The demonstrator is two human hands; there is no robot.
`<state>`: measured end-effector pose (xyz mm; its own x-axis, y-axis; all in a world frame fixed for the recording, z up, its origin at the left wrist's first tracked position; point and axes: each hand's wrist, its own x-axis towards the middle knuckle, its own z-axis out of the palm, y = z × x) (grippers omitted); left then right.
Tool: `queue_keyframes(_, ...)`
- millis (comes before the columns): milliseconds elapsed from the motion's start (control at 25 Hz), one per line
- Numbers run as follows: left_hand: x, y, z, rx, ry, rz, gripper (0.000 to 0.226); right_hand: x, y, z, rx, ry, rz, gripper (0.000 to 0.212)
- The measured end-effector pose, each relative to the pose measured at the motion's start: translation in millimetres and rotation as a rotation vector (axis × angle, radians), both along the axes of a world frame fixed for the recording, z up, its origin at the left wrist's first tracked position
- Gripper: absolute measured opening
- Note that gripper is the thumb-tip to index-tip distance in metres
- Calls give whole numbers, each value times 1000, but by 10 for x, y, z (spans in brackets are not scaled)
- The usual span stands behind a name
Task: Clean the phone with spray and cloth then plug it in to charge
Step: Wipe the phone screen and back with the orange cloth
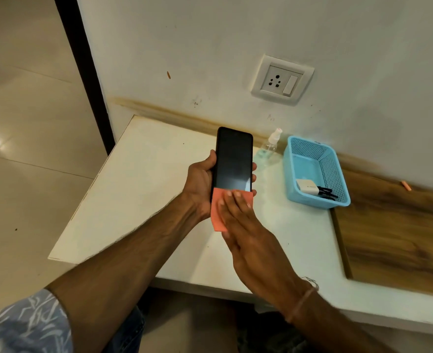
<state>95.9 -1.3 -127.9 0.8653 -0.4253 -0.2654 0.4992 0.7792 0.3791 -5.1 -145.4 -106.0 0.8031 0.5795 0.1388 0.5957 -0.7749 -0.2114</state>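
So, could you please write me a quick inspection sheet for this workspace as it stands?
Surface: white counter, wood panel at right.
Job's things: phone held up, screen dark; orange cloth pressed on its lower end; spray bottle standing by the wall; white charger in blue basket.
Clutter: nothing seen.
Grippers: left hand grips the phone; right hand lies flat on the cloth.
Cables: black cable in the basket, unplugged.
Surroundings: wall socket empty; tiled floor at left.
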Motion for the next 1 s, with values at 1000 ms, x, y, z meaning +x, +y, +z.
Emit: queue_keyframes(1000,-10,-135,-75,133,44,26,63,1150,78,635,582,257,-534,12)
